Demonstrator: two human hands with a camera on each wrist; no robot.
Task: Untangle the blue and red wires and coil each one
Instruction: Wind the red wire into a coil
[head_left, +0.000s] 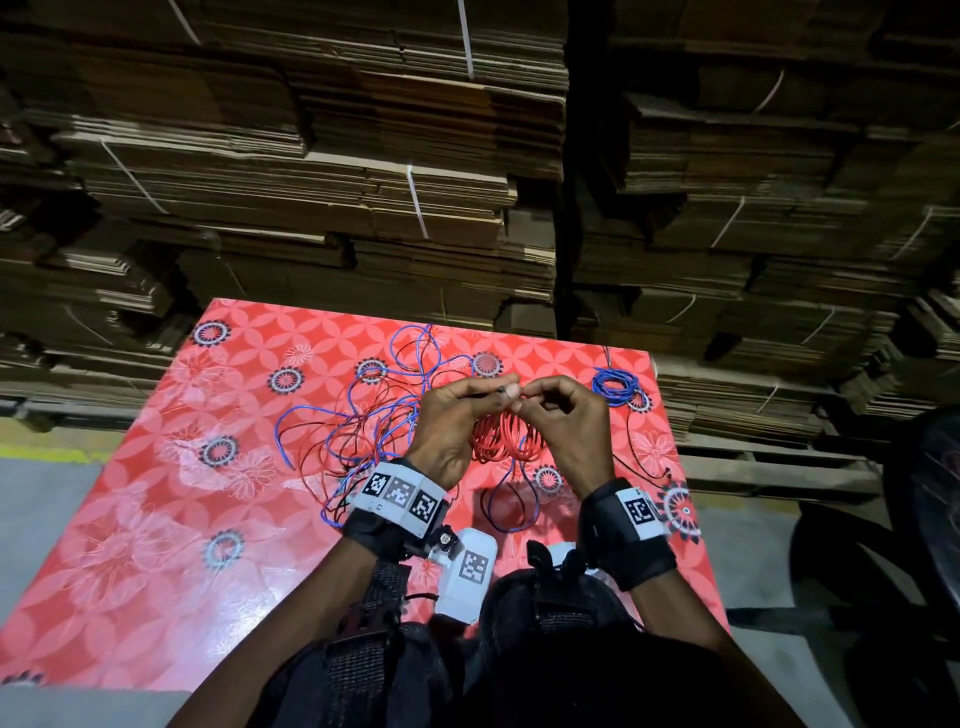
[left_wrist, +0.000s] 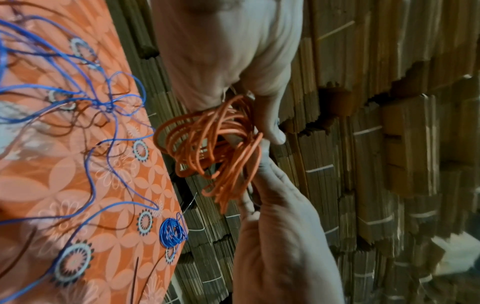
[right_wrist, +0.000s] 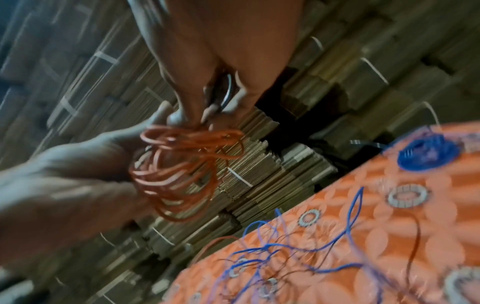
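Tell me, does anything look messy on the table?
Yes. A loose tangle of blue and red wires sprawls left of the hands, not yet coiled. The blue coil lies neat, and both hands hold the red coil.

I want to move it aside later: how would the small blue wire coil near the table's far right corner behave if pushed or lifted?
The small blue wire coil looks thin and light, so it would probably slide easily on the glossy red patterned tablecloth. It seems loosely wound with a free tail, so lifting it by one strand may loosen the loops.

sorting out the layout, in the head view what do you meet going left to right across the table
tangle of blue and red wires → left hand → red coil held up by both hands → right hand → blue coil lying on the tablecloth
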